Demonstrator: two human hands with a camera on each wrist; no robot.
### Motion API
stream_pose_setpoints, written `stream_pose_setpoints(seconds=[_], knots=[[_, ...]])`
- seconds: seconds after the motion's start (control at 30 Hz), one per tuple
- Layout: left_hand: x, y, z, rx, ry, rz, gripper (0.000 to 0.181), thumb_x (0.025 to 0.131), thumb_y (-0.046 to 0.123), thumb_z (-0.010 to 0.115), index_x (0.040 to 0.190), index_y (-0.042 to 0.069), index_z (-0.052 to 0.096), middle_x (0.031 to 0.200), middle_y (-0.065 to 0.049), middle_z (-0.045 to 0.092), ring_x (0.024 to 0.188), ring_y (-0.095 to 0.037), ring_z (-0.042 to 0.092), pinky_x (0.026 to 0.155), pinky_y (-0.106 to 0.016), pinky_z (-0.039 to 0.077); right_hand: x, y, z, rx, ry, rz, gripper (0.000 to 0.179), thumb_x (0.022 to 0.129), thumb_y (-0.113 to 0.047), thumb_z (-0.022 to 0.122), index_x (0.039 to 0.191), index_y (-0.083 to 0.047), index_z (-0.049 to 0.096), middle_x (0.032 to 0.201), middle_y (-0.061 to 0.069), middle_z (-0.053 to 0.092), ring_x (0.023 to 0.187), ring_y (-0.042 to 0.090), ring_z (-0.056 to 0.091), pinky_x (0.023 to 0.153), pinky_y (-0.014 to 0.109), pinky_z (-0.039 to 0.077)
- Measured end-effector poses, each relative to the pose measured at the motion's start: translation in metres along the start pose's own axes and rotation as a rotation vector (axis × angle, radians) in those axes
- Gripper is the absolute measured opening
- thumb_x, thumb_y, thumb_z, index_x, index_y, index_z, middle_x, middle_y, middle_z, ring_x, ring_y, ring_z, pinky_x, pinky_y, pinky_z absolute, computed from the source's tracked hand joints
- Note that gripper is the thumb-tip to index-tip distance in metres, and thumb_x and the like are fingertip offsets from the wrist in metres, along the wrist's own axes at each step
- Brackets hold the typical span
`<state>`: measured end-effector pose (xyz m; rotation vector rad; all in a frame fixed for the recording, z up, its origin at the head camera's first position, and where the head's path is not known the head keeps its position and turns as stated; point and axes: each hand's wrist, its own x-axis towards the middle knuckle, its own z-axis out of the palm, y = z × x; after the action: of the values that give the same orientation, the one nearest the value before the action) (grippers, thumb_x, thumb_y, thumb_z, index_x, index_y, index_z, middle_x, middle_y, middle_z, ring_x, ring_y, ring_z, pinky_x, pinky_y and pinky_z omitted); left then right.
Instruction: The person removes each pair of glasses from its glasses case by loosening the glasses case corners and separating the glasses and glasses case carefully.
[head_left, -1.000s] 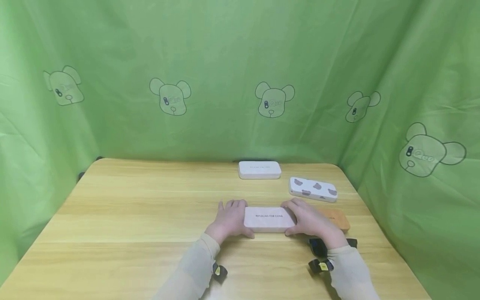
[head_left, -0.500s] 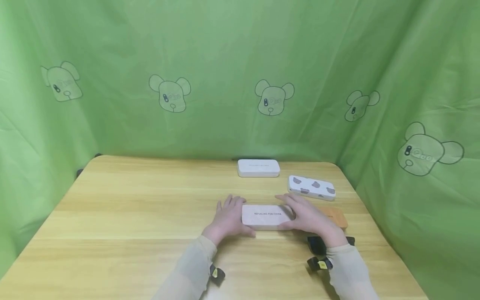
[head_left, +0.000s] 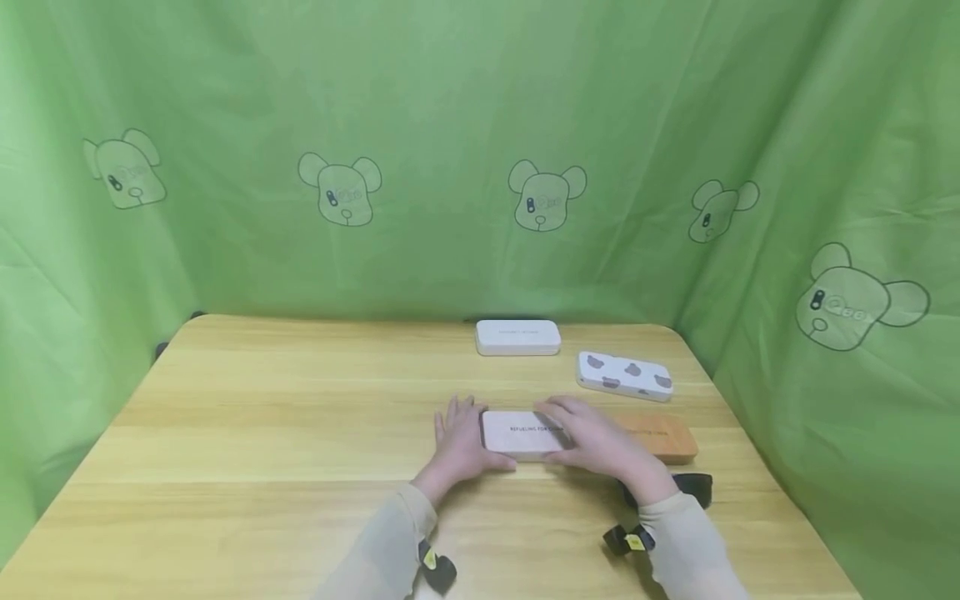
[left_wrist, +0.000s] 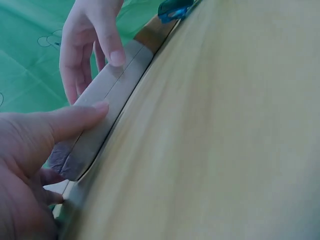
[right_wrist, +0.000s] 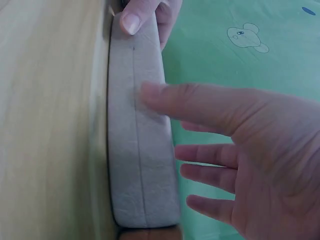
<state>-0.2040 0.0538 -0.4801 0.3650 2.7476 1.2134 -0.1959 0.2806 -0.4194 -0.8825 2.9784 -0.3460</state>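
A pale grey-white glasses case (head_left: 517, 442) marked "REFUELING FOR CHINA" lies closed on the table, with its lid seam along the front in both wrist views. My left hand (head_left: 461, 442) grips its left end, thumb (left_wrist: 85, 120) on the front face. Over the right half reaches my right hand (head_left: 592, 437), its thumb (right_wrist: 185, 100) at the front seam; its other fingers (right_wrist: 207, 175) are fairly straight and spread past the lid's far edge. An orange glasses case (head_left: 667, 437) lies at the grey one's right end, partly behind my right hand.
A white case (head_left: 517, 337) stands at the table's back edge. Right of it lies a white case with brown bear-head patches (head_left: 626, 377). Dark sunglasses (head_left: 693, 487) sit by my right wrist, partly hidden. Green curtain (head_left: 450, 250) surrounds the wooden table (head_left: 262, 417).
My right hand has slid left along the grey-white case, from its right end toward the middle, uncovering more of the orange case. The left hand stays at the left end.
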Motion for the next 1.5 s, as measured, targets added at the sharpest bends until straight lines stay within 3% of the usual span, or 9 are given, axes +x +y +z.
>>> stream_pose_setpoints(seconds=[0.5, 1.07, 1.5], knots=[[-0.003, 0.002, 0.006, 0.071, 0.069, -0.011, 0.095, 0.059, 0.049, 0.088, 0.136, 0.007, 0.050, 0.156, -0.017, 0.034, 0.149, -0.039, 0.018, 0.121, -0.063, 0.004, 0.003, 0.005, 0.009, -0.030, 0.022, -0.033, 0.076, 0.068, -0.023, 0.086, 0.135, -0.006, 0.054, 0.129, 0.014, 0.061, 0.118, 0.033, 0.059, 0.102, 0.051, 0.048], [-0.004, 0.005, 0.006, 0.106, 0.071, -0.027, 0.095, 0.060, 0.048, 0.088, 0.137, 0.006, 0.050, 0.155, -0.015, 0.036, 0.149, -0.038, 0.019, 0.121, -0.061, 0.005, 0.002, 0.014, 0.001, 0.100, -0.048, -0.023, 0.068, 0.078, -0.028, 0.079, 0.138, -0.007, 0.054, 0.137, 0.020, 0.056, 0.126, 0.039, 0.053, 0.106, 0.056, 0.044], [-0.005, 0.004, 0.008, 0.104, 0.067, -0.047, 0.102, 0.059, 0.048, 0.088, 0.140, 0.004, 0.046, 0.157, -0.015, 0.034, 0.150, -0.037, 0.018, 0.122, -0.060, 0.004, -0.004, 0.019, 0.001, 0.187, -0.042, 0.006, 0.068, 0.088, -0.035, 0.070, 0.146, -0.011, 0.044, 0.145, 0.016, 0.051, 0.132, 0.037, 0.049, 0.110, 0.055, 0.040]])
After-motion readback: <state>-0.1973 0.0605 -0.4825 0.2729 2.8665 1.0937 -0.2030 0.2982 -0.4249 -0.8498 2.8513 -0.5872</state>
